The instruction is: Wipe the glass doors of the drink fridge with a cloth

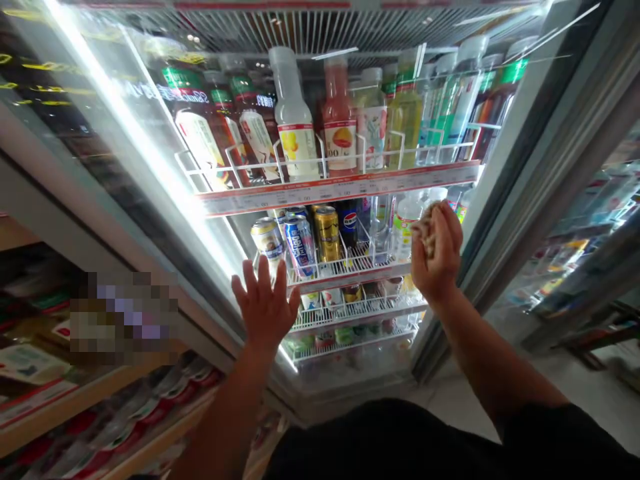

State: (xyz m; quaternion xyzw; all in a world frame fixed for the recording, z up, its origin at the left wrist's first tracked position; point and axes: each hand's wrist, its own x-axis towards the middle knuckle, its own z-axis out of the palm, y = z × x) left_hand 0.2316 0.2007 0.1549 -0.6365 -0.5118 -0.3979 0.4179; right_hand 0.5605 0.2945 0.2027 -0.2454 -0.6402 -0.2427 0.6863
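Holding my left fingers [264, 277] apart before cans [301, 245] presumably railed against falling, I have my right fingers [449, 230] bent; whether gripping, I cannot tell.

Looks like a shop from where I'm standing: a bright cooler [505, 180] holds bottles [299, 137] and cans [300, 247] on wire racks [357, 272], a price strip [340, 189] (figures too small to read properly) edges one, and packaged wares [123, 433] fill the shelves [100, 393] at left.
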